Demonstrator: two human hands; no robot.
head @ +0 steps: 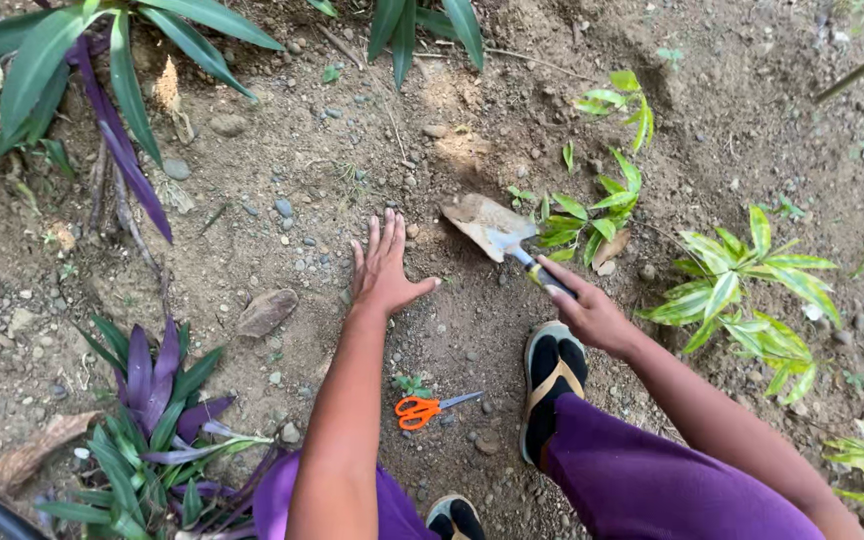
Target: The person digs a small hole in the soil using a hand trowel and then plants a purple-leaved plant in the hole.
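From the head view, the right hand is wrapped around the handle of a trowel, whose soil-caked blade rests on the bare ground near the middle of the patch, just left of a small striped plant. The left hand lies flat on the soil beside the blade, fingers spread and holding nothing. The trowel looks stiff, metal and fairly light, best gripped by the handle; orange scissors lie by the sandal.

Orange scissors, flat stone, variegated plants
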